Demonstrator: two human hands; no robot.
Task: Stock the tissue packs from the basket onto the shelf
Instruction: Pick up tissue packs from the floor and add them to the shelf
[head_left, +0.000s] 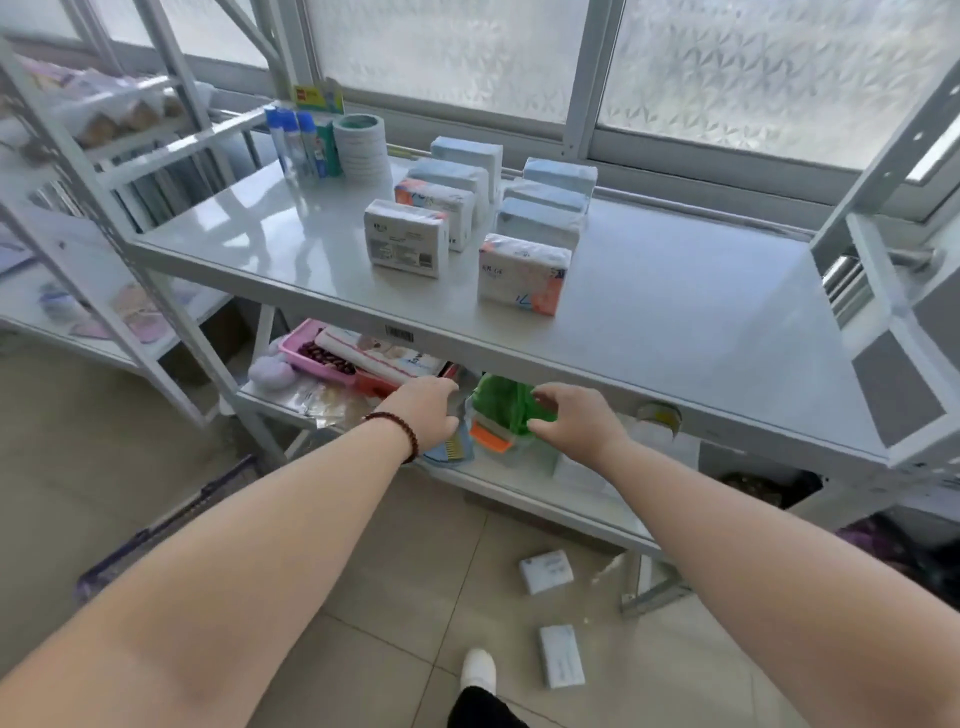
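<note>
**Two tissue packs on the floor, both hands at the lower shelf**

Head view: Eight or so tissue packs (470, 208) stand in two rows on the white shelf top (675, 312), toward 12 o'clock. Two more tissue packs lie on the floor tiles, one (546, 571) at 6 o'clock, the other (562, 656) just below it. The left hand (426, 410), with a bead bracelet (402, 431) on its wrist, and the right hand (576, 421) reach under the shelf top, fingers loosely spread, holding nothing. A green mesh bag (501, 402) sits between them.
</note>
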